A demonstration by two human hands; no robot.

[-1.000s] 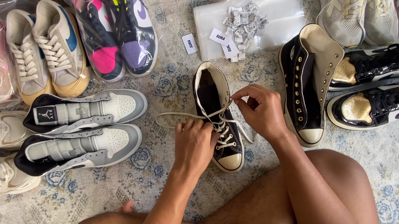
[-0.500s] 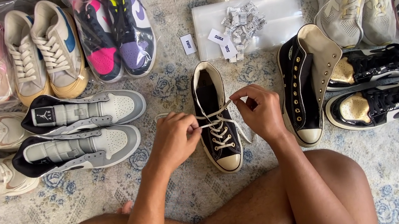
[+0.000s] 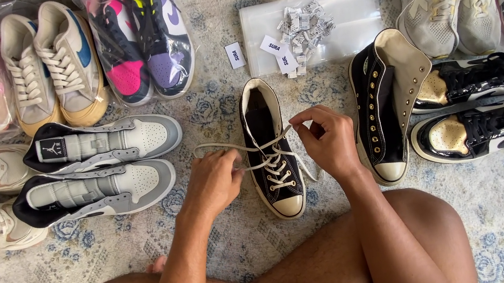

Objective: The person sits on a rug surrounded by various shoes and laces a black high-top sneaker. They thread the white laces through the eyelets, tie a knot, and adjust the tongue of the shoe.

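Note:
A black high-top canvas sneaker with a cream toe cap stands on the patterned rug between my hands. A cream lace is threaded through its lower eyelets. My left hand rests at the shoe's left side and grips one end of the lace, which loops out to the left. My right hand pinches the other lace end just above the shoe's right eyelets. The matching unlaced black high-top lies to the right.
Grey-and-white sneakers lie to the left, with bagged pairs behind them. A white plastic bag with small paper tags sits behind the shoe. Black-and-gold sneakers are on the right. My crossed legs fill the foreground.
My left hand has slid back toward the shoe's left side, pulling the lace out to the left. My right hand stays at the right eyelets.

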